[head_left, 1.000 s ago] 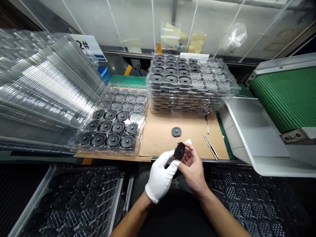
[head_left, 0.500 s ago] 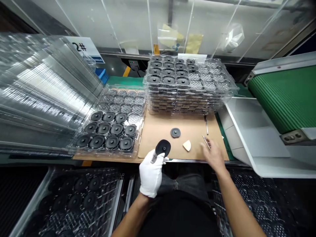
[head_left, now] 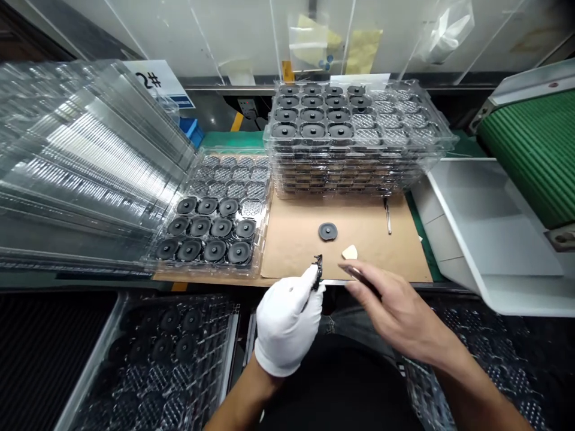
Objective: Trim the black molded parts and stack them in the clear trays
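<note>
Part (head_left: 318, 272), black, thin and seen edge-on with small prongs, stands upright in your left hand (head_left: 287, 320), at the near edge of the brown card (head_left: 291, 239). In this head view, your white-gloved left thumb and fingers are pinched on it. Your bare right hand (head_left: 390, 305) has thumb and fingers clamped on a slim dark tool (head_left: 359, 275), whose tip points towards the part, apart from it. Just beyond lie a round grey disc (head_left: 327, 231) with a central knob and a pale, smooth wedge (head_left: 350, 252).

Glossy, clear stacked trays (head_left: 341, 173) bound the card behind; a pocketed tray (head_left: 236, 190) of black discs borders its left, a white bin (head_left: 498, 215) its right. Bare card runs between disc and stack; a pen (head_left: 388, 216) lies farther right.

Matte card covers a green mat (head_left: 233, 139). Past the bin sits a ribbed green belt (head_left: 534, 149); a pale wall (head_left: 242, 36) rises behind.
</note>
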The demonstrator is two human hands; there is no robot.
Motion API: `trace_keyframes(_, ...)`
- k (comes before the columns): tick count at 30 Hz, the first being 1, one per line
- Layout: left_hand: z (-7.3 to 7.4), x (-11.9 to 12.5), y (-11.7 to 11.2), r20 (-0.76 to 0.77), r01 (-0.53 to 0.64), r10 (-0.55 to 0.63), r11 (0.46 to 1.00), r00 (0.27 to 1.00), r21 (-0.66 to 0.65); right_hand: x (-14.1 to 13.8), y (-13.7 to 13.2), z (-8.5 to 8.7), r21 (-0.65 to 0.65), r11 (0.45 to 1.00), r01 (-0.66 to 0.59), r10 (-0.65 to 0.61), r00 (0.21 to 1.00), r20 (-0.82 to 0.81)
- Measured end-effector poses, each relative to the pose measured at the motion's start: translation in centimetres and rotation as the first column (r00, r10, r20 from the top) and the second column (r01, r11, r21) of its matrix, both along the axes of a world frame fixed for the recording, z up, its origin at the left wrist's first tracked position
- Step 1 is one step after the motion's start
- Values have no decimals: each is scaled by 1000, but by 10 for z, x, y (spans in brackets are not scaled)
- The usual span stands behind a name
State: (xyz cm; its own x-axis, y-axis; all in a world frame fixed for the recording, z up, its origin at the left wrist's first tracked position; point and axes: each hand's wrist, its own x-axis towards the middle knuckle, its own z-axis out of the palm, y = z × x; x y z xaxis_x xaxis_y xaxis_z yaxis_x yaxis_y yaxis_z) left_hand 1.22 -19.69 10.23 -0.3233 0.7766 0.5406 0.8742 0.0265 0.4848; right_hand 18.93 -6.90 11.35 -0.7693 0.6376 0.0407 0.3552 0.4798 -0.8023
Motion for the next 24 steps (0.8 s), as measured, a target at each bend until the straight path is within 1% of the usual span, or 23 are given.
trace_keyframes(1, 1, 0, -1, -36, 7, -8, 999, 999, -32, -6, -6, 13, 117, 993, -1, -6, 999, 52)
trace_keyframes(2, 2, 1, -2, -55, 9, -12, 998, 998, -61, -10, -10, 23, 237, 971, 5, -31, 994, 109)
trace_keyframes(3, 3, 1, -4, -59, 7, -12, 996, 998, -88, -14, -12, 28, 344, 939, 6, -65, 985, 160)
trace_keyframes(5, 4, 2, -7, -42, -7, 1, 991, 999, -135, -17, -15, 31, 498, 867, 12, -135, 968, 212)
trace_keyframes(7, 4, 2, -9, -20, -24, 21, 986, 1000, -168, -18, -15, 30, 567, 823, 19, -170, 962, 215)
trace_keyframes(10, 1, 1, -11, -17, -34, 32, 982, 999, -187, -17, -16, 28, 597, 802, 20, -187, 958, 219)
trace_keyframes(15, -2, 0, -10, -7, -36, 35, 981, 999, -189, -17, -20, 29, 603, 798, 17, -222, 938, 267)
trace_keyframes(24, 4, 2, -3, -18, -12, 9, 981, 1000, -192, -20, -20, 27, 603, 797, 13, -238, 925, 295)
